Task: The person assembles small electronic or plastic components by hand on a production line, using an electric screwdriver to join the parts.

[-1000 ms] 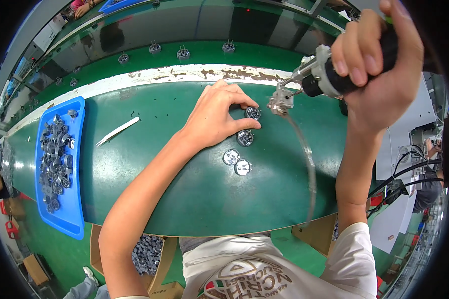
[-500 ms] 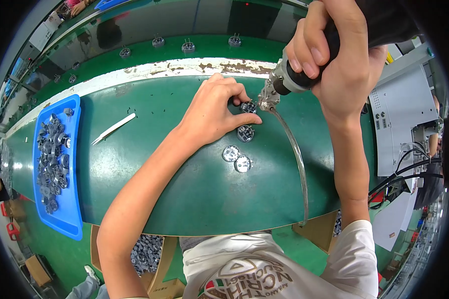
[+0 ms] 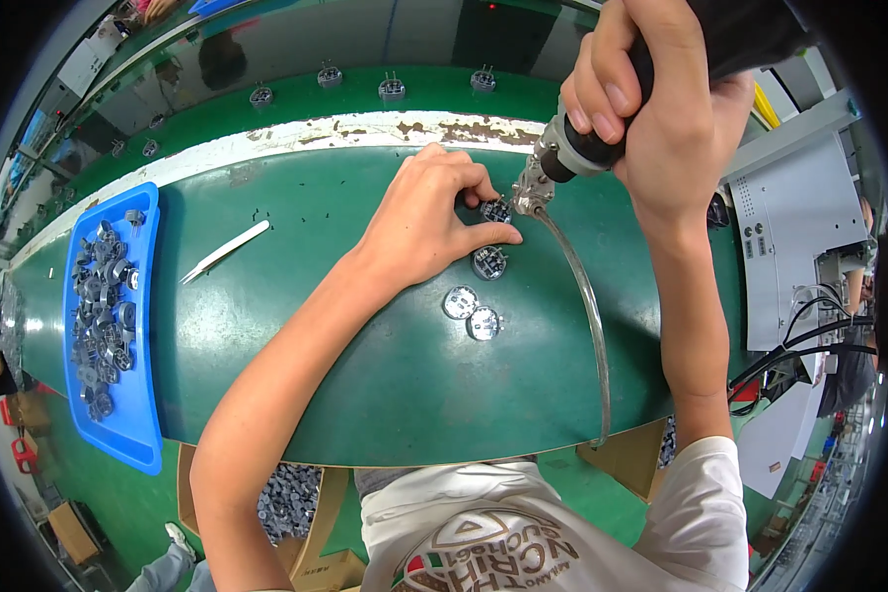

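The left hand (image 3: 429,222) is pinching a small round metal part (image 3: 495,210) against the matte green desk (image 3: 365,355), while the right hand (image 3: 661,109) is gripping a black-handled power screwdriver (image 3: 602,138) whose tip is meeting that part. Three similar shiny discs (image 3: 472,301) are lying just beside it, a clear hose (image 3: 587,316) is curving down from the tool, and white tweezers (image 3: 225,251) and a blue plastic tray (image 3: 138,434) of grey parts are sitting further left.

My left hand (image 3: 429,222) sits mid-counter (image 3: 365,375), fingers (image 3: 483,235) on a round part (image 3: 495,210). My right hand (image 3: 661,109) is right of it, holding the driver (image 3: 572,148), tip just beside that part. Another part (image 3: 488,262) lies nearer me, two more (image 3: 471,313) nearer still. Tweezers (image 3: 224,253) lie left; parts tray (image 3: 148,434) at far left edge. Hose (image 3: 587,326) runs toward me on the right.
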Demonstrator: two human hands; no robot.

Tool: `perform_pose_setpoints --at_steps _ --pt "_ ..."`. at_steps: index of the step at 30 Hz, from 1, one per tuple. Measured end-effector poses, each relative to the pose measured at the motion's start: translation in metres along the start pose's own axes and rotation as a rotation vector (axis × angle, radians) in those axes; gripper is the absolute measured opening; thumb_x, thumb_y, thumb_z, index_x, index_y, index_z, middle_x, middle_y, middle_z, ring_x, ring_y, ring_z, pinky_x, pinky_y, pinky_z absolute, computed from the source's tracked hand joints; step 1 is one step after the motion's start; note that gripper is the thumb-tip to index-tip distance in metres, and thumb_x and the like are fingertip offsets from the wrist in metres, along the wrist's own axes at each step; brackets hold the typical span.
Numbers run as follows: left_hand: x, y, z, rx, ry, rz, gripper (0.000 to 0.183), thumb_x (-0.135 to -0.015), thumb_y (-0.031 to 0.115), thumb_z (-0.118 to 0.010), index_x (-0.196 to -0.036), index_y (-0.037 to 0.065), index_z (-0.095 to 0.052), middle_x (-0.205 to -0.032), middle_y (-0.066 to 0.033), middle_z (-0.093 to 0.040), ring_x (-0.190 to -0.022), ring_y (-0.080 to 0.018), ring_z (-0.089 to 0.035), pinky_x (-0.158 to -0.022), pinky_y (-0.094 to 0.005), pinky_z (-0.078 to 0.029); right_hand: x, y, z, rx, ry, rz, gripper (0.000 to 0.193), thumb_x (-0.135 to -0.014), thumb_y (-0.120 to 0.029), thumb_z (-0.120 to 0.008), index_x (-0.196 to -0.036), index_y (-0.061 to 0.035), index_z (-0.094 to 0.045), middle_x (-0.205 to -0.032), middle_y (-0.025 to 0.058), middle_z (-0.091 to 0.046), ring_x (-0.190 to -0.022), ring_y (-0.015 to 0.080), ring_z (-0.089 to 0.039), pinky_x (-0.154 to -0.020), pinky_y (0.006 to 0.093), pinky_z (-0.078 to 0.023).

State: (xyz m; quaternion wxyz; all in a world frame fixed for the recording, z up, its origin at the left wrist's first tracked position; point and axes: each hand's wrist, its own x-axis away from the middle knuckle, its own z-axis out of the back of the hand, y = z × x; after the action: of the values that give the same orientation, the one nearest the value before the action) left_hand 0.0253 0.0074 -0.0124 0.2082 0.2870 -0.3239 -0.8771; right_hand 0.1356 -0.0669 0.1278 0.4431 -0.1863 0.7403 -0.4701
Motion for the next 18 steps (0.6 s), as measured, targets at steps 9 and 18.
perform_pose_setpoints --at_steps 9,18 --pt "-0.001 0.004 0.0 -0.013 -0.001 0.018 0.041 -0.068 0.026 -0.094 -0.083 -0.001 -0.066 -0.077 -0.0083 -0.06 -0.08 -0.0255 -0.053 -0.076 -0.039 -0.047 -0.021 0.006 0.009 -0.015 -0.176 0.044 0.035 -0.105 -0.024 -0.064 -0.076 -0.0039 -0.059 -0.048 -0.0019 -0.045 -0.035 0.0078 -0.042 -0.035 0.0248 -0.032" --pt "0.002 0.004 0.005 -0.129 0.0 -0.106 0.039 -0.071 0.027 -0.092 -0.084 0.002 -0.065 -0.08 -0.0075 -0.061 -0.084 -0.0265 -0.054 -0.079 -0.0388 -0.046 -0.004 -0.013 0.001 -0.043 -0.025 0.011 0.027 -0.104 -0.022 -0.064 -0.085 -0.0025 -0.059 -0.047 -0.0018 -0.045 -0.034 0.0091 -0.042 -0.035 0.026 -0.034"
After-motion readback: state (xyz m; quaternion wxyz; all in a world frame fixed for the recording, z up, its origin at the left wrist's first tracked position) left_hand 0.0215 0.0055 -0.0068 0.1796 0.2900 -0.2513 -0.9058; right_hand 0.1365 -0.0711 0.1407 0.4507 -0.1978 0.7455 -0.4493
